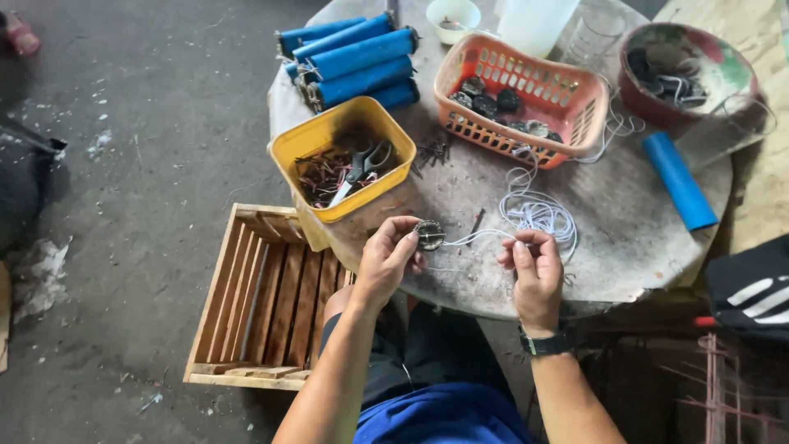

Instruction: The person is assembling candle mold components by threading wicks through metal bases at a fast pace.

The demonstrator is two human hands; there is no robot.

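My left hand [388, 259] pinches a small dark round disc [429, 235] just above the near edge of the round table [625, 230]. A thin white cord [481, 236] runs from the disc to my right hand [536, 275], whose fingers are closed on it. Behind my right hand the cord lies in a loose coil [538, 211] on the tabletop. A dark watch [542, 343] sits on my right wrist.
A yellow tub [316, 140] with scissors [362, 168] and scraps stands at the table's left. An orange basket [575, 103] holds several dark discs. Blue tubes [357, 62] are stacked at the back, one blue tube [678, 181] at right. A red bowl [723, 78] and wooden crate [263, 300] are nearby.
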